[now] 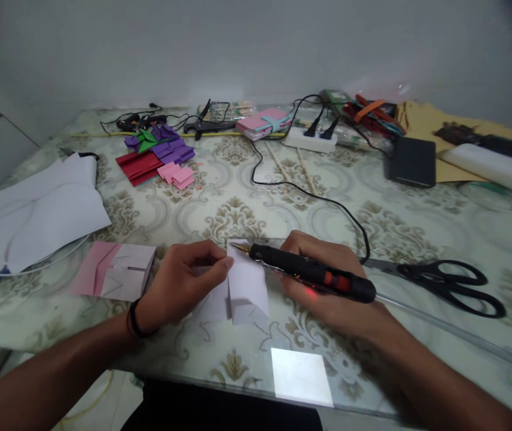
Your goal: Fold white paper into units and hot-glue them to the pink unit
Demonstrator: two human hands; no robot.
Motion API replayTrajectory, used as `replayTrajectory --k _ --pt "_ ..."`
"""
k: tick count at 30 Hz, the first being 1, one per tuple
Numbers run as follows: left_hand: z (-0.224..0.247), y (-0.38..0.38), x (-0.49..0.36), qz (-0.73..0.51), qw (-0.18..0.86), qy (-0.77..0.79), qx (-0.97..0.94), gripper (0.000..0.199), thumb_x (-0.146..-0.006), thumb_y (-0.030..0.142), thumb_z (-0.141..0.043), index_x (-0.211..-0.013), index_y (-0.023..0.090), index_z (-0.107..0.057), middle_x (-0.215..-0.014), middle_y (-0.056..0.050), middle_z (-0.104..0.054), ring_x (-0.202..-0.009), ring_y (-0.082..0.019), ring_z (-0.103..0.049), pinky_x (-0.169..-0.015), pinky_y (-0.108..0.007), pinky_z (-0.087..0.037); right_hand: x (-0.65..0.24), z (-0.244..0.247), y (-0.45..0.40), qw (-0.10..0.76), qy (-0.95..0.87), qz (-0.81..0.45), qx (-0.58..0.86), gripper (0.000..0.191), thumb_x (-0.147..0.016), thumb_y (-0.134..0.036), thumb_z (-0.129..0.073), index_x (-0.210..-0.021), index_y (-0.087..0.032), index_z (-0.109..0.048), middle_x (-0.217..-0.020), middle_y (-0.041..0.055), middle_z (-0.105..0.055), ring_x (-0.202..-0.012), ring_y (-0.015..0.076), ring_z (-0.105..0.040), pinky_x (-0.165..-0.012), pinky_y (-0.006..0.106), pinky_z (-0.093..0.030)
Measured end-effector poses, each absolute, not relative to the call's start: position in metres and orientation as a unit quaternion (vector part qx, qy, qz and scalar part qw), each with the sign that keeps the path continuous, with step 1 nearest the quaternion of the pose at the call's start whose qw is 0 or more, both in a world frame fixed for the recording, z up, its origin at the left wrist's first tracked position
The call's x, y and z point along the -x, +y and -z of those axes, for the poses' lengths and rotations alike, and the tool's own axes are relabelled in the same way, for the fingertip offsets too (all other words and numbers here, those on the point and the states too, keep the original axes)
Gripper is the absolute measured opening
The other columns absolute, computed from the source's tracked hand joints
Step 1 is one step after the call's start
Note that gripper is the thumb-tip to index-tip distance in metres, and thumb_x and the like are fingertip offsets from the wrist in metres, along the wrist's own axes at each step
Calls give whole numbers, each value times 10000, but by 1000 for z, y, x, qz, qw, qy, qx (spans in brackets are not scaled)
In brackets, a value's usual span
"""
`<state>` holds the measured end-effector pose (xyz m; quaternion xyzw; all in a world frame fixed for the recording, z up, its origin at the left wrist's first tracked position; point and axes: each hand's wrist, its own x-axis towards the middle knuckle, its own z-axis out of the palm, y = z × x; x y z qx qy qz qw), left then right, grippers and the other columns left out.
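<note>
Wrapping its grip around a black glue gun, the right hand holds the nozzle at the folded white paper's upper end on the table; the left hand pinches the paper's left edge.

no readable text, no legible labels, brands or numbers

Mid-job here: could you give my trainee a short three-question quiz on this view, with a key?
1. Which hand holds the black glue gun?
2. True or false: two black plugs are in the white power strip.
3. What lies just to the left of the left hand?
a) the scissors
b) the pink-and-white folded paper
c) the power strip

Key: 1. the right hand; 2. true; 3. b
</note>
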<state>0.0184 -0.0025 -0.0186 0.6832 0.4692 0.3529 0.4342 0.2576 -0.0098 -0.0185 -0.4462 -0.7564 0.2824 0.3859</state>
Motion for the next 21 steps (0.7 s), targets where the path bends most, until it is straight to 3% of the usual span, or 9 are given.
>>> replayTrajectory --k 21 --pt "18 -2 -19 -351 423 465 -694 200 -914 256 -655 -736 166 -660 -658 40 -624 -594 -76 -512 -561 -186 -400 -257 17 -10 383 -757 -279 450 204 -741 -113 -621 -666 -228 -471 -632 -42 -534 -529 112 -479 -500 277 -341"
